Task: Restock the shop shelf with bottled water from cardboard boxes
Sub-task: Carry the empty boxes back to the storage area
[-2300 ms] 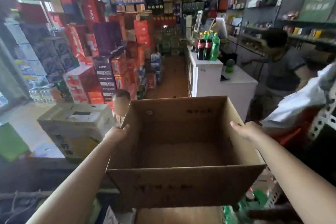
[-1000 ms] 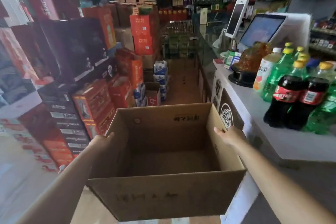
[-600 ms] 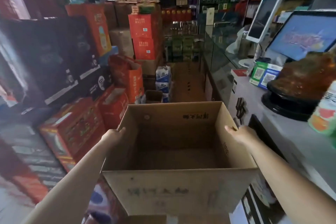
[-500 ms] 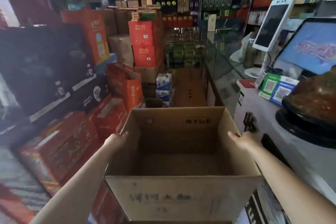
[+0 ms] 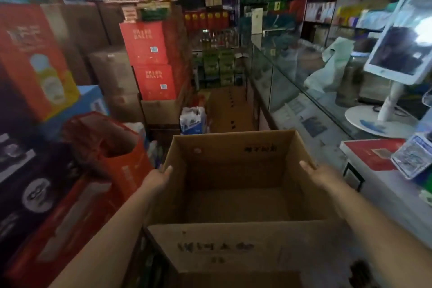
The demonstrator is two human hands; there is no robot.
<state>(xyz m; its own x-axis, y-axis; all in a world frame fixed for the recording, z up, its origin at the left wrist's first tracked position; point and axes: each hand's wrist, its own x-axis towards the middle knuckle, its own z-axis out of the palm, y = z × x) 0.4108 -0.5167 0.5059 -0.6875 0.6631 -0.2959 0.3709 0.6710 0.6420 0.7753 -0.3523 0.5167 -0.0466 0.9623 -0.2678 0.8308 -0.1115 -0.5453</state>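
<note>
both hands are on an open cardboard box (image 5: pixel 236 199) with nothing inside. left hand (image 5: pixel 156 179) grips its left wall, right hand (image 5: pixel 323 176) its right wall, glass counter (image 5: pixel 311 110) alongside.

Single head-worn wide-angle view, forward and down, close over the cardboard box (image 5: pixel 233 194), shop aisle beyond.
</note>
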